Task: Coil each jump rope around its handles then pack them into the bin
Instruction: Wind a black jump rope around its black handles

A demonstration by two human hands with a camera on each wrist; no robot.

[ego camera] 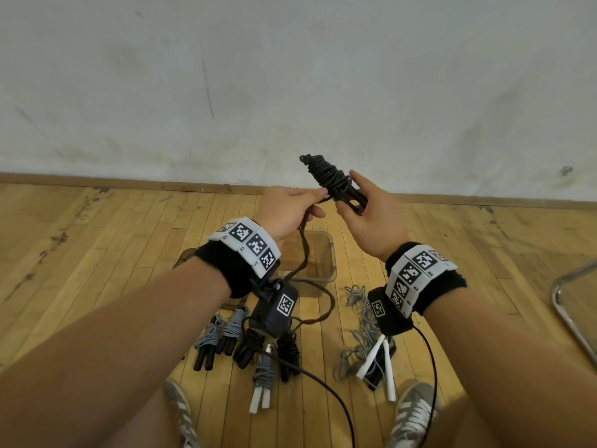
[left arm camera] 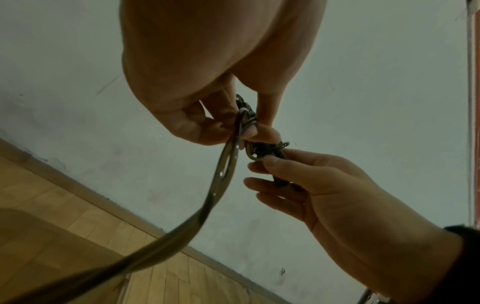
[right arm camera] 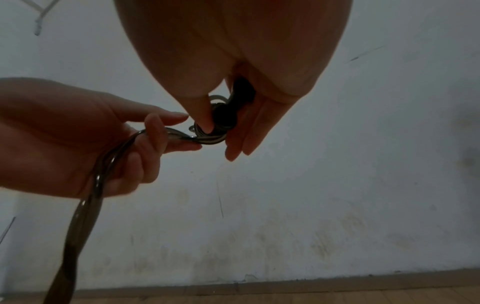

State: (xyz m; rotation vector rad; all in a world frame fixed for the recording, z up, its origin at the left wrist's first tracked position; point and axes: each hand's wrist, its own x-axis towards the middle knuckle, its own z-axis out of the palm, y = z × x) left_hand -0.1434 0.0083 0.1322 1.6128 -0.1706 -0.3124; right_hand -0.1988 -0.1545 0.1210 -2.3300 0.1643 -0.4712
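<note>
On the wooden floor (ego camera: 97, 253), just below a pale scuffed wall (ego camera: 290, 76), stands a clear plastic bin (ego camera: 326, 253); as far as its visible part shows, nothing lies in it, though the left forearm and its wrist camera hide its near left side. In front of the bin, nearer the person, lie five coiled jump ropes in a loose row: two grey-corded ones with black handles (ego camera: 210, 344), two black ones (ego camera: 287, 350) and one grey-corded with white handles (ego camera: 263, 379). To their right an uncoiled grey rope (ego camera: 355, 321) sprawls in a tangle, its white handles (ego camera: 379, 360) lying across something dark that cannot be made out. A bent metal tube (ego camera: 568, 305) curves in at the right edge of the floor, and the toes of two grey sneakers (ego camera: 416, 412) show at the near edge. The black jump rope (ego camera: 329, 176) being worked is held up in the air above the bin, most of its cord wound into a thick bundle round the paired black handles. The right hand (ego camera: 371, 218) grips the handle ends, thumb pressed on the coil and fingers (right arm camera: 241, 131) lying long beside it. The left hand (ego camera: 287, 211) pinches the loose cord right beside the bundle, its fingers (left arm camera: 207, 125) curled round it. From that hand the loose tail (ego camera: 305, 253) hangs down in front of the bin, passes behind the left wrist camera and loops out over the floor by the coiled ropes.
</note>
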